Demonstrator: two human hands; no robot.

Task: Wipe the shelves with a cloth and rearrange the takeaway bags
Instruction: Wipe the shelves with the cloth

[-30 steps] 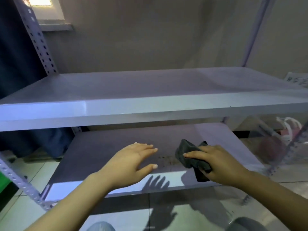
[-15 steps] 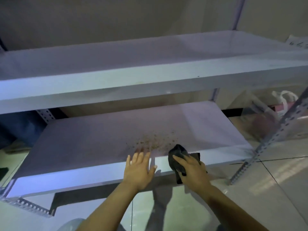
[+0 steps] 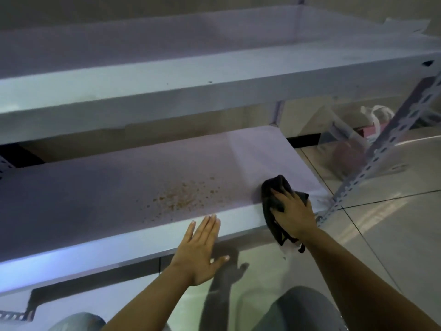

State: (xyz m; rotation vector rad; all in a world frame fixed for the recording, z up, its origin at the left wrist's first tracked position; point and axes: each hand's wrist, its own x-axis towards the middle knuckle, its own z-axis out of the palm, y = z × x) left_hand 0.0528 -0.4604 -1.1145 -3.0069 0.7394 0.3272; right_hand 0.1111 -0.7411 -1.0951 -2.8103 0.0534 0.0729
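A: Cloth (image 3: 274, 189) location?
B: Sitting at lower shelf (image 3: 100, 187) front-right edge, right hand (image 3: 294, 215) fingers grasping it, part hanging over the edge.
A: Left hand (image 3: 199, 247)?
B: Hovering flat by the shelf lip, fingers released. Brown specks (image 3: 183, 197) lying mid-shelf.

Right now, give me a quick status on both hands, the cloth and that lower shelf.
Right hand grips dark cloth at lower shelf front edge. Left hand open, flat. Brown crumbs unwiped mid-shelf. Nothing blocking.
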